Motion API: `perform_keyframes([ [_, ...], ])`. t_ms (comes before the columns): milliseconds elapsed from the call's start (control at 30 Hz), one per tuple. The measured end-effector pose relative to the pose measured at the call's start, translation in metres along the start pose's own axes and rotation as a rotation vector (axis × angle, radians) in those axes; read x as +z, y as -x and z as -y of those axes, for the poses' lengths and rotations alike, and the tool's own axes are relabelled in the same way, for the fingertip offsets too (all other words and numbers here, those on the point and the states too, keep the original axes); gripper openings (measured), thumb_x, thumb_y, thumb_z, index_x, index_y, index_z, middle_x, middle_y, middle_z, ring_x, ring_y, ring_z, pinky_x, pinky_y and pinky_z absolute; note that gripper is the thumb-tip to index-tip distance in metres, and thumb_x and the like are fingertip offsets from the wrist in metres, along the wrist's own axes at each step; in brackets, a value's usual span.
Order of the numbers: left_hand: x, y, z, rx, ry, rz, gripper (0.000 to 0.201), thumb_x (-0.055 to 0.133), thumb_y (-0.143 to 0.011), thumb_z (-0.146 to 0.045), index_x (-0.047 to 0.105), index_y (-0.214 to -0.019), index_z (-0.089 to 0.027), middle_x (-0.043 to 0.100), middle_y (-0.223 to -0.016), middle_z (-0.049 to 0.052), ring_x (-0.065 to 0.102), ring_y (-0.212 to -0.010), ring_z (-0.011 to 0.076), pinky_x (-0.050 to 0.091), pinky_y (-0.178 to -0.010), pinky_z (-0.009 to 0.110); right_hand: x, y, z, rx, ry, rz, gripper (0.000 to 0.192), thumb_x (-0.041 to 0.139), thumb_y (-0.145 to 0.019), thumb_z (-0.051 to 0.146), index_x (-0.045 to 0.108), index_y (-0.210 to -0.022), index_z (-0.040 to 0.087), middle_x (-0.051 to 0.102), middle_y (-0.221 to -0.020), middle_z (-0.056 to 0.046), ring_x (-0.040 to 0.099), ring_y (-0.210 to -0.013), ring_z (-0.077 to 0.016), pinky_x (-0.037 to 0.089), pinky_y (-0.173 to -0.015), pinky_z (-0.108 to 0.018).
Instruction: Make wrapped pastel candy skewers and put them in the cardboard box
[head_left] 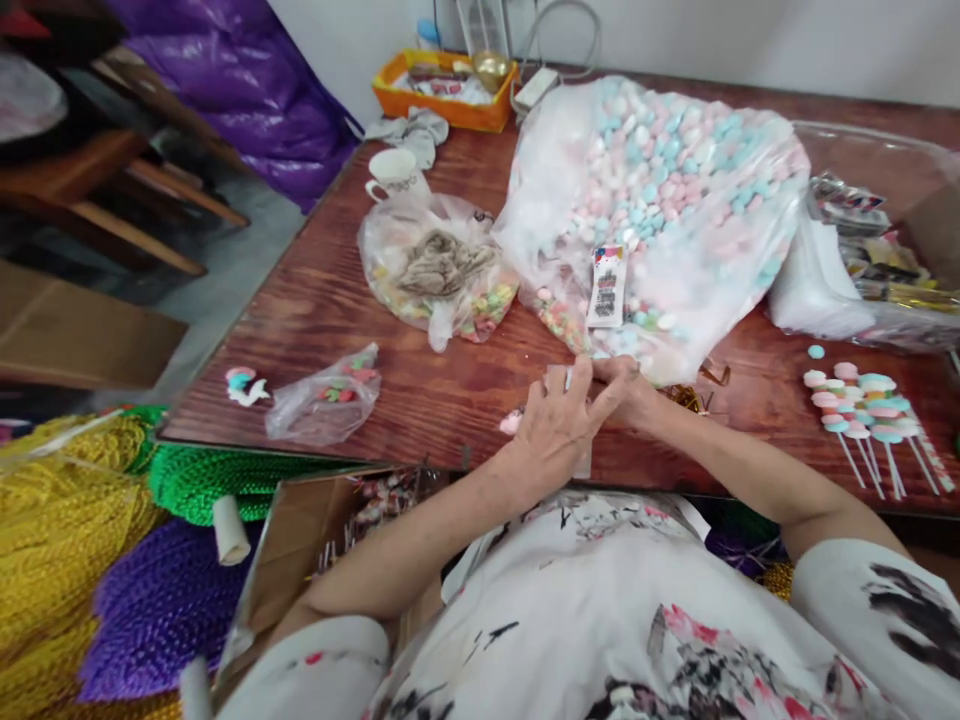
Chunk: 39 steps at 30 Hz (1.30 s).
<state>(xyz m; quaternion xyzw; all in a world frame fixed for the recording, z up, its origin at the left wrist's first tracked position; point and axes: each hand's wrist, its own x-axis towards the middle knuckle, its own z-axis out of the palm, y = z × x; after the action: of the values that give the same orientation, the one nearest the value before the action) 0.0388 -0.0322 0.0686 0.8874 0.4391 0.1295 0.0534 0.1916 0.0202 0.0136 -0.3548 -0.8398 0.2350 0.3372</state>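
- Both hands meet at the near edge of the wooden table (330, 300): the left hand (551, 430) lies knuckles-up with its fingers stretched forward over a small clear plastic sleeve (559, 378), pressing it against the right hand (626, 385).
- Right hand's fingers curl in to pinch the top of the same sleeve; how tightly it closes cannot be told, since the left hand covers part of it.
- Just beside the left wrist, a small pink sweet (511, 422) rests on the table.
- Left of the hands lies a small crumpled clear bag (322, 405) with a few coloured sweets inside, and further left a white, pink and teal candy figure (245, 386).
- To the right, near the table edge, several marshmallow skewers (862, 405) in pink, white and blue lie side by side, sticks pointing toward the person.
- Touching the far side of the hands, a big clear bag of pastel marshmallows (675, 190) sprawls across the table's middle, a printed label (606, 285) on its near face.
- Left of it sits a knotted bag of mixed candies (439, 270), with a white cup (394, 172) just behind.
- At the far edge, an orange tray (420, 105) stands near the wall.
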Motion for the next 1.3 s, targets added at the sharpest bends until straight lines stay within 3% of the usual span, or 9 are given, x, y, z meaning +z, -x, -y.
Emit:
perform_keyframes([
  [167,0.002,0.018,0.013,-0.096,0.62,-0.249,0.069,0.068,-0.083,-0.03,0.041,-0.145,-0.02,0.057,-0.12,0.013,0.054,-0.111,0.0261,0.046,-0.095,0.041,-0.004,-0.011,-0.004,0.016,0.074,-0.259,0.027,0.044,-0.089,0.013,0.061,-0.068,0.016,0.06,-0.065,-0.001,0.053,-0.062,-0.0116,0.041,-0.059,-0.024],
  [300,0.013,0.028,0.016,-0.36,1.205,-0.091,0.03,0.061,-0.089,-0.043,0.073,-0.099,-0.017,0.068,-0.089,0.006,0.061,-0.087,0.0187,0.047,-0.086,0.031,-0.021,-0.009,0.018,0.009,-0.022,-0.406,0.019,0.05,-0.088,0.015,0.064,-0.074,0.018,0.062,-0.066,0.0,0.057,-0.064,-0.0116,0.042,-0.062,-0.024],
  [500,0.009,0.004,0.028,-0.592,1.906,-0.025,0.07,0.045,-0.08,-0.079,0.074,-0.081,-0.015,0.073,-0.087,0.012,0.066,-0.095,0.0276,0.054,-0.078,0.037,-0.014,0.014,0.069,0.078,-0.442,-0.128,0.019,0.053,-0.086,0.015,0.065,-0.072,0.017,0.062,-0.064,0.001,0.055,-0.059,-0.009,0.043,-0.061,-0.021],
  [633,-0.016,-0.002,0.041,-0.427,1.843,-0.241,0.076,0.033,-0.086,-0.078,0.065,-0.052,-0.017,0.073,-0.091,0.014,0.064,-0.105,0.0317,0.053,-0.081,0.044,-0.001,0.024,0.056,0.367,-0.678,-0.117,0.013,0.063,-0.077,0.022,0.065,-0.066,0.015,0.059,-0.057,0.003,0.049,-0.051,-0.008,0.039,-0.052,-0.02],
  [733,-0.014,-0.001,0.04,-0.413,1.791,-0.421,0.05,0.056,-0.084,-0.065,0.074,-0.078,-0.02,0.073,-0.102,0.009,0.064,-0.108,0.0276,0.051,-0.088,0.041,-0.005,0.018,0.044,0.382,-0.593,-0.239,0.013,0.063,-0.078,0.022,0.064,-0.067,0.015,0.058,-0.056,0.003,0.05,-0.052,-0.0089,0.039,-0.053,-0.021],
  [933,0.013,0.015,0.03,-0.374,1.862,-0.044,0.052,0.085,-0.066,-0.037,0.071,-0.113,-0.02,0.072,-0.109,0.008,0.064,-0.108,0.0227,0.047,-0.096,0.033,-0.002,0.004,0.05,-0.173,-0.017,-0.351,0.019,0.049,-0.087,0.01,0.066,-0.081,0.015,0.065,-0.074,-0.006,0.059,-0.069,-0.0144,0.046,-0.064,-0.025],
  [1067,0.014,0.026,0.044,-0.345,1.684,-0.243,0.035,0.079,-0.075,-0.029,0.074,-0.109,-0.024,0.07,-0.114,0.007,0.062,-0.11,0.0219,0.046,-0.099,0.035,0.012,0.0,0.047,-0.205,-0.006,-0.283,0.02,0.048,-0.089,0.009,0.065,-0.084,0.016,0.065,-0.074,-0.005,0.059,-0.068,-0.0138,0.045,-0.064,-0.025],
  [1200,0.018,0.03,0.062,-0.188,1.327,-0.411,0.012,0.077,-0.077,-0.031,0.08,-0.085,-0.023,0.062,-0.129,0.01,0.056,-0.121,0.0273,0.044,-0.104,0.041,0.016,-0.004,0.041,0.012,-0.242,-0.219,0.018,0.054,-0.088,0.015,0.065,-0.075,0.019,0.062,-0.064,0.001,0.056,-0.059,-0.0115,0.044,-0.059,-0.024],
  [1300,0.027,0.034,0.067,-0.265,1.372,-0.565,0.022,0.069,-0.085,-0.032,0.077,-0.105,-0.028,0.06,-0.133,0.008,0.056,-0.12,0.0242,0.047,-0.101,0.041,0.014,-0.006,0.04,0.128,-0.322,-0.281,0.015,0.056,-0.087,0.019,0.067,-0.078,0.02,0.065,-0.067,0.001,0.059,-0.06,-0.0122,0.045,-0.059,-0.024],
])
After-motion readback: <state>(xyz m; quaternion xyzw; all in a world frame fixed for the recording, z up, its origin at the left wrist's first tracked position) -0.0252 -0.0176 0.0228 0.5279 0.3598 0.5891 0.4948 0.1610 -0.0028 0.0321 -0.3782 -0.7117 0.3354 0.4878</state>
